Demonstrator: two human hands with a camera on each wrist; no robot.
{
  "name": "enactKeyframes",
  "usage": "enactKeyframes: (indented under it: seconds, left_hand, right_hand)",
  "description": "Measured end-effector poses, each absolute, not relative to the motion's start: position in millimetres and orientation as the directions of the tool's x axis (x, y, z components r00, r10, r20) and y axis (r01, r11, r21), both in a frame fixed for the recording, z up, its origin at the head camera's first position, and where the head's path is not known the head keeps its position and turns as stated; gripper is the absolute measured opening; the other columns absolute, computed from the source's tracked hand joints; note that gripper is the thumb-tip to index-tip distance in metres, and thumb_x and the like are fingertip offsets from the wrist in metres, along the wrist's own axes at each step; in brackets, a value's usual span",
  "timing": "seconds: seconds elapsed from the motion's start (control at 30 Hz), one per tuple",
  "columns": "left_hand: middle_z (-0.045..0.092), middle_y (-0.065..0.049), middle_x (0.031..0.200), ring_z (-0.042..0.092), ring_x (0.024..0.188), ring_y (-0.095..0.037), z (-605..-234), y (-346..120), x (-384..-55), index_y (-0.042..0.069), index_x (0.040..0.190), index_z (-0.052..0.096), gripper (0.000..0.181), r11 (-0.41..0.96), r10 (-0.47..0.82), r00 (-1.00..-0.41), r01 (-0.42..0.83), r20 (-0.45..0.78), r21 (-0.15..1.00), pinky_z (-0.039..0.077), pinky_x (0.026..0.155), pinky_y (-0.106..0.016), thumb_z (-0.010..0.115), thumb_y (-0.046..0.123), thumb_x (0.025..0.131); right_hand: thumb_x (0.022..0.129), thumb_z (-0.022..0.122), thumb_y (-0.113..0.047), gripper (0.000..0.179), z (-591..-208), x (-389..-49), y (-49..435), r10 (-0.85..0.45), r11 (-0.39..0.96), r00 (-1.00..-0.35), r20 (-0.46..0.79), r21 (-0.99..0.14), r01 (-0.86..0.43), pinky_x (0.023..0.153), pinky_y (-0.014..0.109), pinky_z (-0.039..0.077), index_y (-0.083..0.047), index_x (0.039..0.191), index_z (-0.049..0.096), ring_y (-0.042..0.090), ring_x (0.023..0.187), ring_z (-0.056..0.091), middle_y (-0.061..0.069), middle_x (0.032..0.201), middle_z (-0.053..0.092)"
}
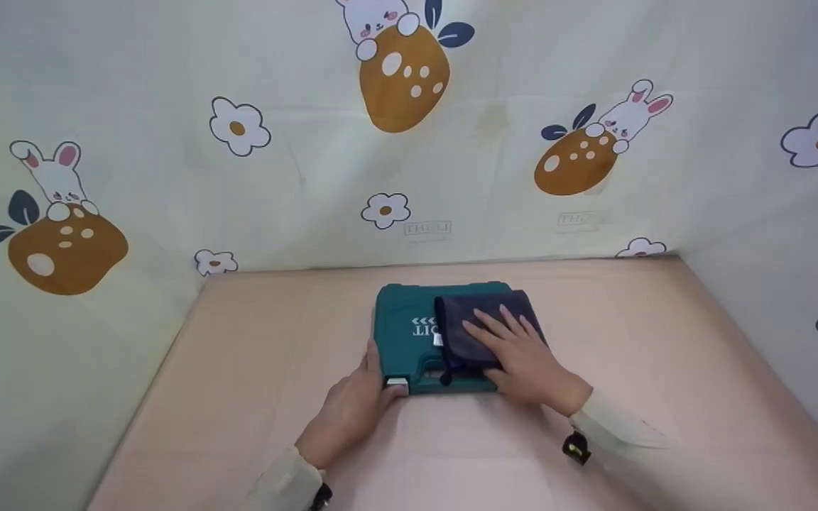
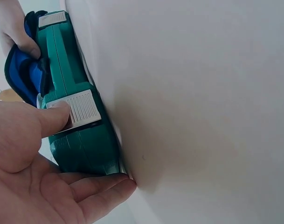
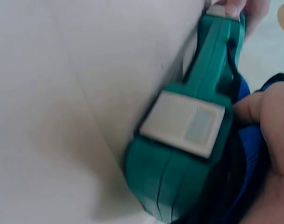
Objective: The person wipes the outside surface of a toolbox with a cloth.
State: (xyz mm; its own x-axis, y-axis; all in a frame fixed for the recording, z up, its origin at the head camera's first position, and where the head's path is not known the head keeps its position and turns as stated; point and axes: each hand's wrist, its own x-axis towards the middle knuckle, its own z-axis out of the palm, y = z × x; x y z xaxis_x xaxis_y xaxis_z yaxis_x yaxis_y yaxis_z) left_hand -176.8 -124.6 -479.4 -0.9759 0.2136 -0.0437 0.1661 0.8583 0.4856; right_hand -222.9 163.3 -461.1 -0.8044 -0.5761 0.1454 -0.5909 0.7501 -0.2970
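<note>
touching ribbed latch [image 2: 86, 110], boxy green case [image 1: 400, 305]

The case [image 1: 400, 348] looks to me like plastic, smooth and faintly glossy; its latch [image 2: 86, 108] seems ribbed, duller plastic. The pouch [image 1: 467, 353] is matt cloth. The bench [image 1: 281, 348] looks smooth and matt, the backdrop [image 1: 302, 206] creased cloth.

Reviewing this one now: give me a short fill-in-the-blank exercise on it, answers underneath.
1. The left hand has its ____ on a pale latch.
2. Counting both ends of the handle, the green case shows ____ such latches.
3. In the head view, the dark pouch under the right hand lies toward the case's ____ side, not its left.
Answers: thumb; two; right.
</note>
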Motion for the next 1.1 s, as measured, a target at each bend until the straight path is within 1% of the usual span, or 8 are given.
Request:
enactKeyframes:
  seconds: [0.2, 0.5, 0.6, 0.67, 0.73, 0.87, 1.0, 1.1]
  left_hand:
    - [0.038, -0.031, 0.152, 0.056, 0.125, -0.039, -479.2, -124.0, -176.8, -0.01, 0.158, 0.007, 0.096, 0.855, 0.208, -0.977, 0.16, -0.044, 0.493, 0.047, 0.099, -0.052, 0.065, 0.041, 0.1]
    - [0.042, -0.033, 0.149, 0.06, 0.12, -0.038, -478.7, -124.4, -176.8, -0.011, 0.157, 0.007, 0.095, 0.858, 0.211, -0.976, 0.163, -0.046, 0.488, 0.048, 0.098, -0.051, 0.063, 0.041, 0.101]
    - [0.046, -0.035, 0.144, 0.064, 0.113, -0.04, -479.6, -124.3, -175.6, -0.014, 0.155, 0.011, 0.088, 0.861, 0.232, -0.973, 0.209, 0.008, 0.463, 0.051, 0.093, -0.051, 0.064, 0.032, 0.103]
    - [0.051, -0.035, 0.138, 0.067, 0.104, -0.039, -479.8, -124.6, -175.2, -0.015, 0.154, 0.013, 0.081, 0.867, 0.246, -0.969, 0.238, 0.04, 0.438, 0.054, 0.087, -0.05, 0.064, 0.022, 0.103]
    - [0.056, -0.035, 0.13, 0.069, 0.093, -0.038, -480.1, -125.0, -175.1, -0.017, 0.153, 0.016, 0.077, 0.873, 0.263, -0.962, 0.269, 0.07, 0.407, 0.056, 0.08, -0.05, 0.065, 0.009, 0.099]
    - [0.061, -0.032, 0.119, 0.068, 0.087, -0.039, -479.9, -126.6, -175.1, -0.018, 0.15, 0.025, 0.072, 0.872, 0.307, -0.947, 0.318, 0.09, 0.373, 0.056, 0.074, -0.051, 0.066, -0.003, 0.092]
    - [0.065, -0.028, 0.111, 0.068, 0.087, -0.039, -478.5, -128.4, -174.8, -0.013, 0.148, 0.032, 0.066, 0.87, 0.331, -0.939, 0.343, 0.096, 0.355, 0.056, 0.071, -0.051, 0.066, -0.003, 0.093]
    - [0.066, -0.026, 0.107, 0.068, 0.083, -0.038, -476.7, -129.2, -174.9, -0.014, 0.146, 0.035, 0.064, 0.875, 0.331, -0.939, 0.344, 0.098, 0.341, 0.056, 0.068, -0.051, 0.067, -0.001, 0.092]
  right_hand:
    - [0.094, 0.07, -0.014, 0.069, -466.9, -210.6, 150.3, -0.506, 0.797, -0.839, 0.198, -0.265, -0.543, 0.113, 0.069, 0.013, -0.013, 0.157, 0.042, 0.052, 0.146, 0.016, 0.016, 0.162, 0.031]
    - [0.093, 0.07, -0.014, 0.068, -472.7, -202.1, 122.3, -0.52, 0.779, -0.814, 0.26, -0.246, -0.577, 0.114, 0.066, 0.014, -0.012, 0.155, 0.044, 0.052, 0.146, 0.018, 0.016, 0.16, 0.034]
    - [0.093, 0.07, -0.015, 0.067, -473.4, -200.4, 110.0, -0.548, 0.759, -0.793, 0.265, -0.241, -0.605, 0.114, 0.065, 0.014, -0.013, 0.155, 0.045, 0.05, 0.146, 0.019, 0.014, 0.16, 0.035]
    - [0.093, 0.069, -0.015, 0.066, -473.8, -199.6, 100.5, -0.573, 0.74, -0.778, 0.259, -0.245, -0.627, 0.115, 0.064, 0.013, -0.014, 0.155, 0.045, 0.048, 0.147, 0.018, 0.013, 0.161, 0.034]
    - [0.094, 0.069, -0.016, 0.067, -474.9, -199.3, 91.4, -0.604, 0.713, -0.756, 0.252, -0.254, -0.654, 0.116, 0.062, 0.012, -0.015, 0.156, 0.044, 0.046, 0.148, 0.016, 0.011, 0.162, 0.032]
    - [0.093, 0.068, -0.012, 0.069, -477.7, -199.4, 79.8, -0.663, 0.646, -0.708, 0.243, -0.294, -0.705, 0.117, 0.06, 0.01, -0.014, 0.157, 0.041, 0.044, 0.15, 0.012, 0.007, 0.164, 0.03]
    - [0.091, 0.068, -0.006, 0.073, -477.7, -201.0, 82.0, -0.708, 0.584, -0.667, 0.232, -0.339, -0.737, 0.118, 0.057, 0.007, -0.015, 0.158, 0.04, 0.038, 0.151, 0.01, 0.001, 0.164, 0.03]
    - [0.091, 0.067, -0.003, 0.074, -476.5, -203.5, 89.5, -0.752, 0.529, -0.623, 0.216, -0.367, -0.765, 0.119, 0.055, 0.006, -0.017, 0.158, 0.039, 0.034, 0.152, 0.008, -0.002, 0.164, 0.03]
